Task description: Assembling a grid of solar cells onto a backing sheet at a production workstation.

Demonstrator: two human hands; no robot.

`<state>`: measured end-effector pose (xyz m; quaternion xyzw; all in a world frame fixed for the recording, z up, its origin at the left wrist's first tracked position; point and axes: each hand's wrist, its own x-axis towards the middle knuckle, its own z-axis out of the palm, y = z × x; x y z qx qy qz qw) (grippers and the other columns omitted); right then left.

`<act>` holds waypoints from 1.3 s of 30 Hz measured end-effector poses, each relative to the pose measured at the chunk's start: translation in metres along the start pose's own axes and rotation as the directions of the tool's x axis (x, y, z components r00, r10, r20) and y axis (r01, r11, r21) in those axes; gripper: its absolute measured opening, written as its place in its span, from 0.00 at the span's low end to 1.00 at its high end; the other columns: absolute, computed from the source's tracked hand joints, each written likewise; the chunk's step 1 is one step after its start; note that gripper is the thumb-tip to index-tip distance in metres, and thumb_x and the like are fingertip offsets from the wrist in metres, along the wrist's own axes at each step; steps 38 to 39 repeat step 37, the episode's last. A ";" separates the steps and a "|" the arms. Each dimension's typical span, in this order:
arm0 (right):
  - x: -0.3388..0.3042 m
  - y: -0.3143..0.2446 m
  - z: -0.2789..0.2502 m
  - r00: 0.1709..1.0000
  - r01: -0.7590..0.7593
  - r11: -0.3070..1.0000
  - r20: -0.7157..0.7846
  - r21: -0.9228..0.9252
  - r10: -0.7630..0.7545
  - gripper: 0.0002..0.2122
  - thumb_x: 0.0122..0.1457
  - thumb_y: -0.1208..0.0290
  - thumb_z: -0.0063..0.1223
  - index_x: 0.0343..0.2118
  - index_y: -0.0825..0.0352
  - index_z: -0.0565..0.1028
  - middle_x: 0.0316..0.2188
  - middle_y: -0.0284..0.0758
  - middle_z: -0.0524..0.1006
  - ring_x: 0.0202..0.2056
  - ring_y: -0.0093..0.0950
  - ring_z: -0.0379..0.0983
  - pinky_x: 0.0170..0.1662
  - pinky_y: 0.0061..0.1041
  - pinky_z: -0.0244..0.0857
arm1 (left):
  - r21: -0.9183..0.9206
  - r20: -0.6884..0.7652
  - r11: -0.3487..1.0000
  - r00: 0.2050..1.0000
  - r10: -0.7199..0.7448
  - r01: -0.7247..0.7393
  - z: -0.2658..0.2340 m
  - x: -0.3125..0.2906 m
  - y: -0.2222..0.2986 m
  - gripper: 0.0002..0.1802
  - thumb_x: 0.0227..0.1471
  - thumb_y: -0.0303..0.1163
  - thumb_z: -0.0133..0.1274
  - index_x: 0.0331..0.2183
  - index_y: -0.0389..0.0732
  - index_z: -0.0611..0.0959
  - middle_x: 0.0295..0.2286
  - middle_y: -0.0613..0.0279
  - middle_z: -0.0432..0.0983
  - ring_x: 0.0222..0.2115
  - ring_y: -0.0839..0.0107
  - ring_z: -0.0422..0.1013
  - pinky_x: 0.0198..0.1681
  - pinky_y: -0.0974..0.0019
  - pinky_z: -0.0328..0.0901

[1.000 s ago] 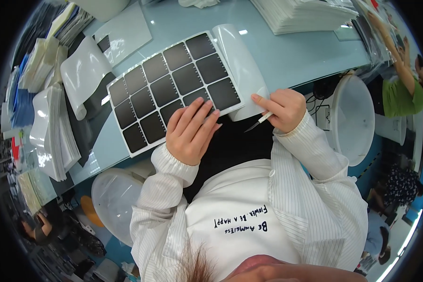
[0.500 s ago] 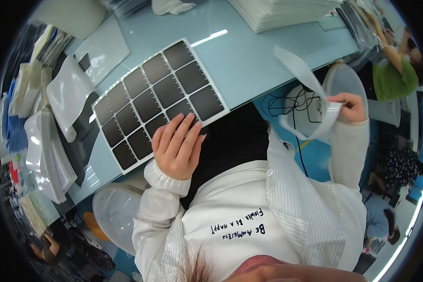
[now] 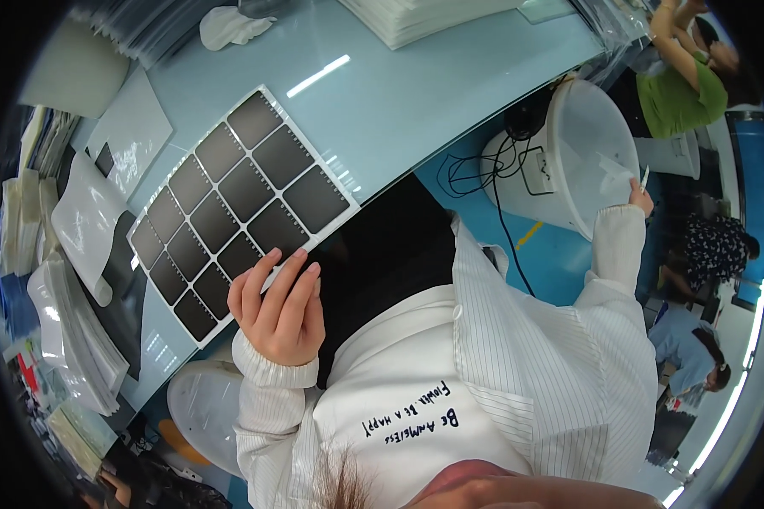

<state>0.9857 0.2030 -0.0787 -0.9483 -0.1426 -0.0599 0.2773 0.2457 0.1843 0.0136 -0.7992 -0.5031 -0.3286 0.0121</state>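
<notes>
A white-bordered sheet of dark grey rectangular pieces (image 3: 244,188), set in rows, lies at an angle on the glass-topped table, along its near edge. My left hand (image 3: 280,316) is open, its fingertips touching the sheet's near edge and covering part of a piece there. Far to the right, my right hand (image 3: 642,200) is at the rim of a white bin (image 3: 518,174). Its fingers are closed, and a thin pale stick-like thing (image 3: 645,177) juts up from them; its kind is unclear. A crumpled whitish strip (image 3: 615,176) shows inside the bin, beside that hand.
A tall stack of white sheets (image 3: 433,19) stands at the table's far side. Curled glossy film (image 3: 93,220) and stacked sheets (image 3: 72,331) lie left. Black cable (image 3: 502,225) hangs by the bin. Another bin (image 3: 202,403) stands below left. A person in green (image 3: 679,97) works far right.
My right hand has moved right and slightly down to the bin; the long white strip it held now appears inside the bin. My whole view has shifted; the left hand stays by the sheet.
</notes>
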 end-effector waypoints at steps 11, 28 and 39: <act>-0.244 -0.228 -0.044 0.885 0.279 0.508 -0.013 0.815 -0.465 0.12 0.64 0.62 0.55 0.34 0.68 0.79 0.19 0.19 0.64 0.22 0.11 0.55 0.25 0.14 0.48 | 0.070 -0.047 0.991 0.993 -0.110 0.113 -0.024 -0.009 -0.007 0.07 0.44 0.25 0.61 0.31 0.43 0.87 0.35 0.65 0.83 0.43 0.62 0.75 0.51 0.60 0.60; -0.426 -0.372 -0.002 -0.289 0.863 -0.313 -0.122 0.397 -0.950 0.22 0.55 0.81 0.54 0.55 0.67 0.69 0.49 0.38 0.72 0.41 0.30 0.72 0.44 0.24 0.65 | -0.797 0.375 -0.030 0.457 -0.806 0.603 -0.128 -0.073 -0.105 0.33 0.61 0.32 0.50 0.63 0.38 0.59 0.61 0.48 0.58 0.60 0.57 0.60 0.62 0.60 0.57; -0.416 -0.359 -0.054 -0.616 -0.124 0.900 0.679 0.418 -0.399 0.29 0.62 0.71 0.53 0.66 0.58 0.58 0.62 0.40 0.64 0.56 0.39 0.67 0.52 0.32 0.65 | -0.674 0.712 -0.368 0.432 -0.554 0.640 -0.150 -0.060 -0.142 0.37 0.62 0.36 0.49 0.66 0.40 0.52 0.64 0.49 0.51 0.64 0.53 0.52 0.66 0.54 0.51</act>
